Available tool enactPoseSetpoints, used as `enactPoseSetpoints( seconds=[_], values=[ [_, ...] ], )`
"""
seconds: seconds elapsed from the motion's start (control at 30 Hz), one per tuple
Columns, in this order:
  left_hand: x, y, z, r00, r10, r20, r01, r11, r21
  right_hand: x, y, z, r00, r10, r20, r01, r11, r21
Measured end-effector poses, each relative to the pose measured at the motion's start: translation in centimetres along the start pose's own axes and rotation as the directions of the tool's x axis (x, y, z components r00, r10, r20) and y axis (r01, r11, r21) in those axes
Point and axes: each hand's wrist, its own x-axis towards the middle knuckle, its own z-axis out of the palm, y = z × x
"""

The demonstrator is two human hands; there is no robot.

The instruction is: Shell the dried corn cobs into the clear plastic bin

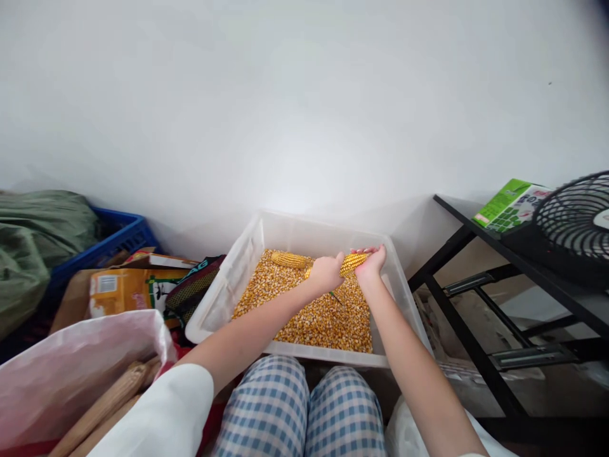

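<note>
Corn cob (pixel 353 263) is held by both hands above loose kernels (pixel 314 320), toward the far right corner of the translucent plastic bin (pixel 318 230). Its outer end is clasped by the right hand (pixel 372 261), partly curled; its inner end is gripped by the left hand (pixel 326 273), fist closed. Another cob (pixel 288 259) is noted near the far left corner.

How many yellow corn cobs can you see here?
2 clearly: one corn cob lies on loose kernels, another cob is between the left hand and right hand. The left hand may partly hide another.
</note>
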Motion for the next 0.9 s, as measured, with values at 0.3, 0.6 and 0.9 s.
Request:
enactPoseSetpoints(
  seconds=[0.3,0.6,0.9],
  values=[
    [0.3,-0.9,1.0,0.993,0.079,0.082,-0.024,0.849,-0.529,-0.3,-0.6,0.8,0.974,-0.197,0.113,0.210,0.971,-0.113],
    [0.3,-1.6,-0.1,0.994,-0.105,-0.024,0.105,0.994,0.021,1.3,-0.4,-0.2,0.958,0.274,0.087,-0.266,0.960,-0.093],
    [-0.7,1.2,0.5,0.996,-0.093,-0.010,0.092,0.992,-0.088,0.7,-0.1,0.1,0.974,-0.183,-0.136,0.161,0.974,-0.157]
  ],
)
